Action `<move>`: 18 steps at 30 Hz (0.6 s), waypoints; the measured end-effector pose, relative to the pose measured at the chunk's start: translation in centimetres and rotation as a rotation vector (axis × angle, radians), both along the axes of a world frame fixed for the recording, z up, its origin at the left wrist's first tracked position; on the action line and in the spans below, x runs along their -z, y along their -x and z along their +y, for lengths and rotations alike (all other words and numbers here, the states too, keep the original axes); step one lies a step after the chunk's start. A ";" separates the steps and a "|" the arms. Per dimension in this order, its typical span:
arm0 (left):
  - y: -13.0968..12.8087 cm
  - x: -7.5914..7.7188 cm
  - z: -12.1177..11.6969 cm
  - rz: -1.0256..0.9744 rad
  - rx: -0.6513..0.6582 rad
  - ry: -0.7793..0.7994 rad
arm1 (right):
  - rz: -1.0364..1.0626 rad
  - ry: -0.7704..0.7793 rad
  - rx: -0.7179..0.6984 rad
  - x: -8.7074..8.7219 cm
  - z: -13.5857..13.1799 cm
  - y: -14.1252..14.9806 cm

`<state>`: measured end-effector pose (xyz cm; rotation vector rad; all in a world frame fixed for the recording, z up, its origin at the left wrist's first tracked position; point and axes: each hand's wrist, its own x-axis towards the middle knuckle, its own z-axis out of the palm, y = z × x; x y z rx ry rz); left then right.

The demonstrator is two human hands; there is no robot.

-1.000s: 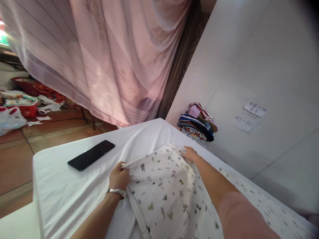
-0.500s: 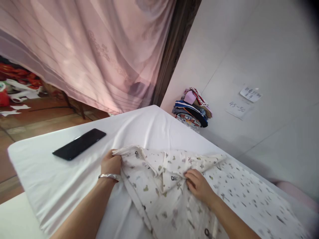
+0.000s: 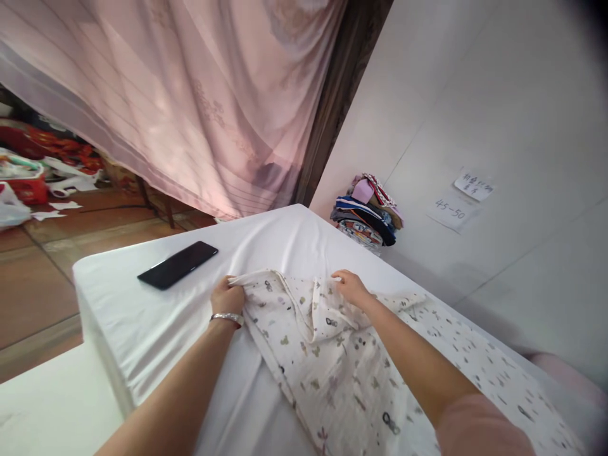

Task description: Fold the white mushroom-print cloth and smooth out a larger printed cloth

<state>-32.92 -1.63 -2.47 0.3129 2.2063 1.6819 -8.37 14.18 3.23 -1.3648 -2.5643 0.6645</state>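
A thin white cloth point(image 3: 313, 373) with small scattered prints lies in loose folds over the white-covered table point(image 3: 266, 244). My left hand point(image 3: 227, 299), wearing a silver bangle point(image 3: 228, 318) at the wrist, is closed around the cloth's far left corner. At the far edge of the cloth, my right hand point(image 3: 352, 288) has its fingertips pinched together on the fabric. Between the two hands a fold hangs down, with its hem showing. The near end of the cloth runs out of view at the bottom.
A black phone point(image 3: 178, 265) lies left of my left hand. Folded clothes point(image 3: 365, 215) are stacked beyond the table by the wall, where handwritten paper notes point(image 3: 451, 211) are stuck. A pink curtain point(image 3: 199, 114) hangs behind; a red basket point(image 3: 26, 180) is on the floor.
My right hand has moved away from me and slightly left, from the cloth's middle to its far edge. The left hand keeps its grip. The whole view has shifted a little.
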 end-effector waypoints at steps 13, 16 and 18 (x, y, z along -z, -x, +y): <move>-0.2 -0.8 -0.6 -0.072 0.043 -0.063 | -0.358 0.329 -0.003 -0.3 4.7 5.0; -0.3 -1.0 -0.8 -0.171 0.026 -0.132 | -0.312 0.293 0.055 -2.3 5.9 5.5; -0.2 -1.0 -0.9 -0.249 0.009 -0.192 | -0.218 0.205 0.113 -4.3 7.9 6.1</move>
